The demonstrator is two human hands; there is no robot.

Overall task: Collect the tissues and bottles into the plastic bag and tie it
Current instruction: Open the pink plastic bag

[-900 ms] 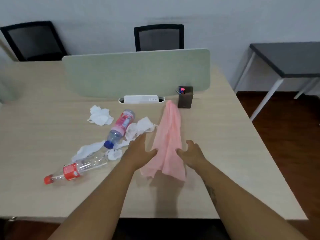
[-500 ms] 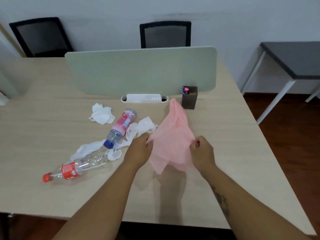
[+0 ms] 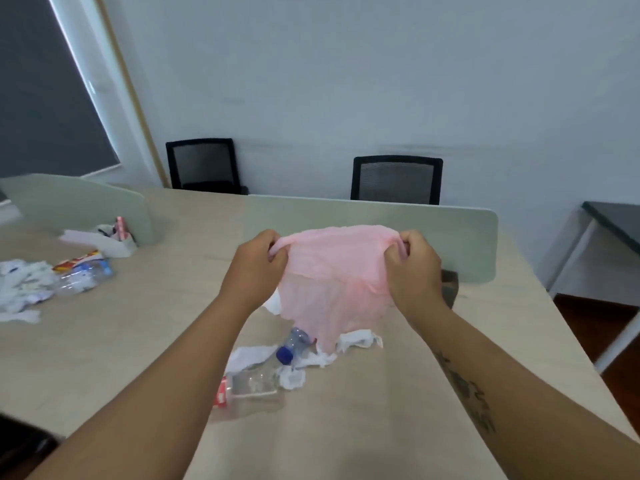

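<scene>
Above table: left hand, right hand grip thin crinkled pink bag.

A pale, bare wall fills the far side of the room. At upper left, a window with a dark blind sits in a light frame. Two black mesh-backed chairs stand beyond the light wood tabletop, behind its grey-green divider panels. At right, a dark table on white legs stands on reddish-brown floor.

Office: shared desk, divider panels, 2 mesh chairs.
</scene>
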